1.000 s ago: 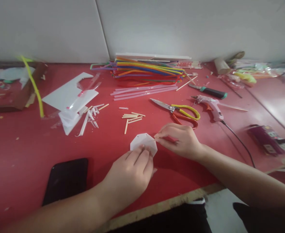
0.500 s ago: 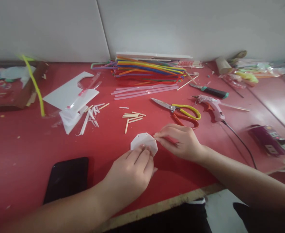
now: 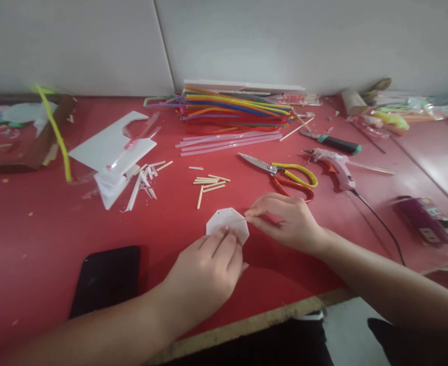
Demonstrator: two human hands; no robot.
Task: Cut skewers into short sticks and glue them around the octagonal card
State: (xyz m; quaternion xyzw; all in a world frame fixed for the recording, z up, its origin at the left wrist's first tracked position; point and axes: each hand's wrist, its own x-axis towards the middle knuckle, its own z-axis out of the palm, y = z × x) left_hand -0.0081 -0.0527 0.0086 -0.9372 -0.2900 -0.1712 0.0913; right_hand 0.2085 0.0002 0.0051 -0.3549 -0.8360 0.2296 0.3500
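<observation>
My left hand (image 3: pixel 211 264) grips a white octagonal piece of card (image 3: pixel 224 218), fingers over its lower part and thumb at the near side. Small holes show near the card's upper corners. At the card's right corner my right hand (image 3: pixel 285 221) is closed in a pinch. What lies between those fingertips is too small to make out. Just beyond the card is a small group of short wooden sticks (image 3: pixel 211 183). Scissors (image 3: pixel 273 170) with yellow and red handles lie beyond my right hand, blades pointing left.
On the red table (image 3: pixel 170 223) a black phone (image 3: pixel 105 279) lies at left. A pink glue gun (image 3: pixel 336 168) and a cutter knife (image 3: pixel 338 143) are at right. Colourful pipe cleaners (image 3: pixel 235 109) are stacked at the back. White card offcuts (image 3: pixel 105 145) lie to the left.
Both hands and the card keep almost the same place. The whole view has shifted very slightly.
</observation>
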